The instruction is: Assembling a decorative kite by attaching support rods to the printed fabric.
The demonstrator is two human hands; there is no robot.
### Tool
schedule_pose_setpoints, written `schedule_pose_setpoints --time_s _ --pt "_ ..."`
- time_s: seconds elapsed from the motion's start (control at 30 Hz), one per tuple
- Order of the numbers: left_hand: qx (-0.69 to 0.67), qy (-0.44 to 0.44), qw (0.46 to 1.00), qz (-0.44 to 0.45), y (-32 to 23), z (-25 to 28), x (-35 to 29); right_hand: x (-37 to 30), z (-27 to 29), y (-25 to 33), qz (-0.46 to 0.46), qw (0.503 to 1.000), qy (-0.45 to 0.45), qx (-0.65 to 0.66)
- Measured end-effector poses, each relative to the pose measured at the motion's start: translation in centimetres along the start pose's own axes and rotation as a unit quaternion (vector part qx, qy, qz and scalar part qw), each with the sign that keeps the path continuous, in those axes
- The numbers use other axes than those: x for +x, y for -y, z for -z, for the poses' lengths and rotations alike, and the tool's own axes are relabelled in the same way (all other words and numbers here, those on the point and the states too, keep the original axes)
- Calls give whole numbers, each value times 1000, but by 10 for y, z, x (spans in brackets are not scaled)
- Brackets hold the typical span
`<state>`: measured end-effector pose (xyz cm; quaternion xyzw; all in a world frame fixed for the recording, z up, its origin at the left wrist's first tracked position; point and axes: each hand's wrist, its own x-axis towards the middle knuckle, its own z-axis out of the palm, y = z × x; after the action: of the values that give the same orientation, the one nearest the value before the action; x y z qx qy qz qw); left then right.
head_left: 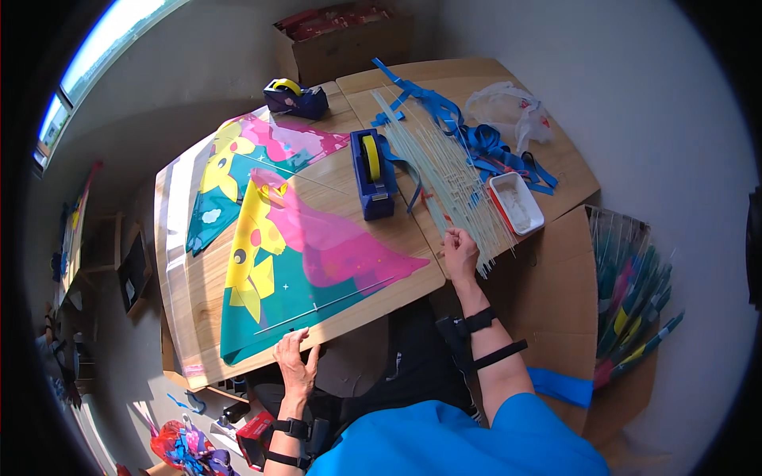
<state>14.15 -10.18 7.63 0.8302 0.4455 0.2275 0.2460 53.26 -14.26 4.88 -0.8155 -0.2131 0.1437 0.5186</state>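
A triangular kite sail (pixel 333 262) in teal, pink and yellow lies on the wooden table in front of me. Across its lower part runs a thin pale rod (pixel 349 297). My left hand (pixel 295 365) is at the sail's near edge, thumb apart from the fingers and nothing visible in it. By the near ends of a loose pile of thin pale rods (pixel 452 174), my right hand (pixel 460 252) has its fingertips drawn together. Whatever is between them is too small to make out.
Behind lies a second kite sail (pixel 226 170). Two tape dispensers (pixel 377 186) with yellow rolls stand on the table. Blue ribbon (pixel 484 139), a clear plastic bag (pixel 508 107) and a white tray (pixel 516 202) are at the right. A cardboard box (pixel 556 293) holds rolled kites (pixel 631 317).
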Motion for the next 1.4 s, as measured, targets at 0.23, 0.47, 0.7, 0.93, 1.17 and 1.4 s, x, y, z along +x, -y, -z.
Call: schedule_pose_setpoints --time_s 0.23,0.47,0.7,0.93,1.17,1.4 --pt "-102 105 989 25 -28 -6 -49 59 40 -49 124 940 -143 -285" --pt "-114 108 988 -10 -45 -16 -43 80 44 -60 54 939 -31 -337" --pt "-122 130 983 -40 -71 -22 -31 81 51 -51 88 952 -62 -287" --pt "-199 167 965 -21 -97 -35 -18 43 86 -10 93 995 32 -36" --pt "-415 283 840 203 -136 -89 -20 -174 115 -3 -105 933 296 175" --pt "-505 221 796 249 -141 -121 -45 -214 93 -15 -92 925 324 172"
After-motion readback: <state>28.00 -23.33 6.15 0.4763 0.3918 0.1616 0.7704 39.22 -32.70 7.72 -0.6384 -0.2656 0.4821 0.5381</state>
